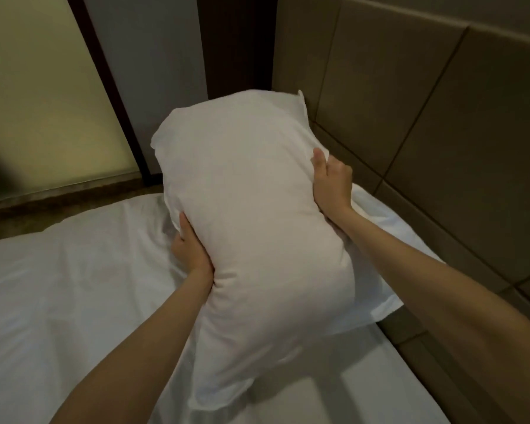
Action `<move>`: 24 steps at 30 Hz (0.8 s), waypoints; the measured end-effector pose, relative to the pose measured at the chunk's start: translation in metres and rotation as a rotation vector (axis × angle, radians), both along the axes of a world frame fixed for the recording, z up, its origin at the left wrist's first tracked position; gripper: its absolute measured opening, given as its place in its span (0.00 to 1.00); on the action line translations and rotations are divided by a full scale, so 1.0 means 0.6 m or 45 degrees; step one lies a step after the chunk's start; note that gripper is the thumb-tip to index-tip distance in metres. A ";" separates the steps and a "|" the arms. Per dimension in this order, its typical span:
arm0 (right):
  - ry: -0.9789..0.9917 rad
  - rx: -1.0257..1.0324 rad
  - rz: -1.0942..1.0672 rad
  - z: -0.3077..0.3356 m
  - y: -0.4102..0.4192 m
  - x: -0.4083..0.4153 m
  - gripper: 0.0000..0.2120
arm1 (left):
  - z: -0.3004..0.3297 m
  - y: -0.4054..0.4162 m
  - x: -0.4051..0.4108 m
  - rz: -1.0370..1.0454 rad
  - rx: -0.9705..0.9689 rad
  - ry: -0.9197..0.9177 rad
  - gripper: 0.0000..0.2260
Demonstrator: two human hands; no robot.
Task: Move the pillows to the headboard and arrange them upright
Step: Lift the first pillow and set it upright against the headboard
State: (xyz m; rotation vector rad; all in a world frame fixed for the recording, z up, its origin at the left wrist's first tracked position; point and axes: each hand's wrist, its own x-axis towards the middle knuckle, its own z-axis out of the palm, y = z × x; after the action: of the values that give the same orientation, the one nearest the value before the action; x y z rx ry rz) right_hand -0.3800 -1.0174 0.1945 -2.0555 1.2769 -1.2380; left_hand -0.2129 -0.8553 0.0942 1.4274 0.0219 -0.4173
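A large white pillow is held up above the bed, long axis running away from me, its far end near the padded headboard. My left hand grips its left edge and my right hand clutches its right edge. Beneath and to the right, a second white pillow lies flat against the base of the headboard, mostly hidden by the held pillow and my right forearm.
The bed's white sheet spreads to the left and front. A dark post and a frosted pale panel stand beyond the bed's far edge. A brown ledge runs along the headboard at the lower right.
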 end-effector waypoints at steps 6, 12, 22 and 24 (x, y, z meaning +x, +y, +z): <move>0.141 -0.272 0.121 0.047 -0.096 0.057 0.24 | -0.027 -0.117 0.023 -0.309 -0.115 0.186 0.26; 0.522 -0.564 0.097 0.011 -0.173 0.087 0.23 | -0.057 -0.226 0.051 -0.784 -0.360 0.468 0.26; 1.092 0.134 0.169 -0.246 -0.231 0.062 0.12 | -0.229 -0.239 0.053 -1.129 0.337 0.418 0.30; 1.068 0.114 0.123 -0.259 -0.241 0.058 0.11 | -0.238 -0.242 0.060 -1.133 0.336 0.374 0.29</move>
State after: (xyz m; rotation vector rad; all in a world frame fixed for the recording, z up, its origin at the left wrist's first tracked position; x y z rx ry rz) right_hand -0.3449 -1.1620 0.0394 -2.6287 1.4813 -0.2276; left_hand -0.1768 -1.0007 -0.0486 1.5696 -0.3431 -1.3948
